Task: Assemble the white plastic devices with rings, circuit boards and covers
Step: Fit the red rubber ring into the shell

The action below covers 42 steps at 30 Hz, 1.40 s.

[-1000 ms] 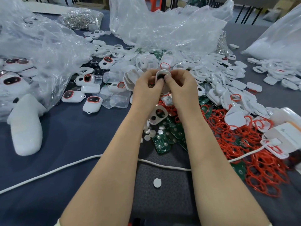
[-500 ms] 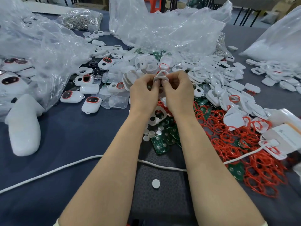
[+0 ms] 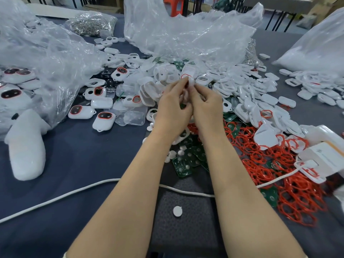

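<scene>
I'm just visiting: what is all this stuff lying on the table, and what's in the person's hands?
table: one, dark blue cloth, under everything.
clear plastic bags: at least three, at the left, back centre and right.
bag of metal parts: one, silvery, back left.
white shells: many, heaped from centre to right.
finished devices: several, white with red-rimmed windows, left of the hands.
red rings: many, near right.
circuit boards: several, green, below the hands.
cable: one, white, across the near table.
held piece: one, white, blurred, pinched between both hands.
left hand: fingertips on the held piece.
right hand: the same, from the opposite side.
</scene>
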Motion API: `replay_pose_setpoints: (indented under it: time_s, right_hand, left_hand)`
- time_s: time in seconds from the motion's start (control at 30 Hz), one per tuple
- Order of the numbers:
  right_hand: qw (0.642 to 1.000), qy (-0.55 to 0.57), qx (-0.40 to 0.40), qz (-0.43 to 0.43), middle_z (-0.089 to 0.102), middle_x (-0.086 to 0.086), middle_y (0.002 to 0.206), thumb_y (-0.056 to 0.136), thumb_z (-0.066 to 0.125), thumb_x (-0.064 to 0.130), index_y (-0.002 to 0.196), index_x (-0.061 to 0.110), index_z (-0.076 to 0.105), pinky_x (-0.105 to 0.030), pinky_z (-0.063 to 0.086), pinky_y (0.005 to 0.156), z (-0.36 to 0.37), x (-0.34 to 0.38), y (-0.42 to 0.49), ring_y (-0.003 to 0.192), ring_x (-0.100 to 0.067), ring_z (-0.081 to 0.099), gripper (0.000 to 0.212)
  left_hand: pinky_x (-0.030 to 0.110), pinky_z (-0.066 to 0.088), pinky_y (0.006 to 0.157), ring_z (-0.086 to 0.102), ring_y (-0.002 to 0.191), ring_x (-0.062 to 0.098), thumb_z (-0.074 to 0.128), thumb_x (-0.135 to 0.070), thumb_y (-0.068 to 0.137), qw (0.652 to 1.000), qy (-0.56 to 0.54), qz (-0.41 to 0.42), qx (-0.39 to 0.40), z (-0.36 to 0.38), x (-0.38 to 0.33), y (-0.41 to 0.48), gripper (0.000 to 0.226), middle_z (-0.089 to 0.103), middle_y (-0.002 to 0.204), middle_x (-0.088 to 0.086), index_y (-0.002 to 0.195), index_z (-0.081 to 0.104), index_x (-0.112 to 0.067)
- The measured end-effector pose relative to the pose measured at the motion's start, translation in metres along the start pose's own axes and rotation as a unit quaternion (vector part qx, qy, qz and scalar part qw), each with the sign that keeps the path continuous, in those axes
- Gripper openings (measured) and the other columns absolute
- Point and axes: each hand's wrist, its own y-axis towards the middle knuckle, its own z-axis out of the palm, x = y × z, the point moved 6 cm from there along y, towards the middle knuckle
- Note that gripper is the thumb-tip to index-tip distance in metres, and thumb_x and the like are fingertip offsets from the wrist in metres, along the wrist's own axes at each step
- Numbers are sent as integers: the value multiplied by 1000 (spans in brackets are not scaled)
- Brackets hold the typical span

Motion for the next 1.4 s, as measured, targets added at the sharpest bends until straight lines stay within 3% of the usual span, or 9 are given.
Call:
replay_pose_setpoints:
  time_s: [0.1,0.27,0.47,0.83,0.97,1.03,1.1,1.23,1.4]
  right_hand:
    - [989,111,-23,96,67,-19,92,99,48,12,96,0,67,-46,50,88,-14,-14,7,85,-27,61,23]
    - [960,224,61,158,68,-5,76,100,45,12,87,8,65,-25,52,68,-3,-21,7,70,-13,63,25]
    - [919,327,103,195,68,-2,74,98,49,15,90,8,65,-20,49,61,2,-18,2,64,-11,61,19]
    - [882,386,127,238,62,-7,92,97,50,20,111,6,61,-27,44,79,3,-23,-3,82,-16,56,23]
    - [938,281,57,195,67,-3,81,97,53,19,103,4,65,-24,51,63,1,-19,-1,71,-12,62,20]
    - [992,84,-31,92,68,-3,85,95,57,20,96,7,69,-30,54,75,-11,-10,2,78,-13,63,18]
    - [994,-75,-76,-18,68,0,88,94,59,24,94,10,71,-30,52,83,-14,5,-1,84,-13,63,18]
    - [981,-170,4,-96,66,-5,105,92,57,10,102,8,73,-22,47,88,-2,18,-3,95,-12,60,19]
    - [987,-61,148,2,71,-2,97,90,56,3,106,13,67,-30,57,84,-4,23,-3,89,-12,69,22]
  left_hand:
    - [6,43,83,58,102,7,46,-1,93,1000,-26,-10,-12,-3,1,2,42,62,124,0,132,56,-14]
    - [15,49,88,60,99,6,49,-15,100,989,-110,-91,-49,-11,13,2,25,66,107,-3,121,62,-14]
    - [24,55,75,64,82,14,53,-13,98,925,-339,-168,-23,-6,19,1,11,67,89,4,103,62,-10]
    - [23,54,71,66,78,13,49,-9,99,870,-458,-177,50,-1,17,1,14,70,87,3,99,63,-11]
    - [26,55,72,66,77,12,51,-14,99,933,-310,-181,-13,-6,22,0,13,71,85,0,97,63,-15]
    - [30,55,82,68,89,15,53,-22,99,974,-177,-135,-43,-10,18,0,11,71,96,3,102,63,-18]
    - [28,55,77,69,87,15,53,-30,98,982,-160,-97,-22,-8,9,-1,19,72,97,3,106,65,-17]
    - [33,55,78,67,87,17,58,-28,96,982,-160,-98,-10,-10,7,2,17,71,95,7,102,66,-14]
    - [31,57,75,65,89,22,58,-16,96,951,-219,-171,-134,-36,27,6,7,64,91,4,90,55,-17]
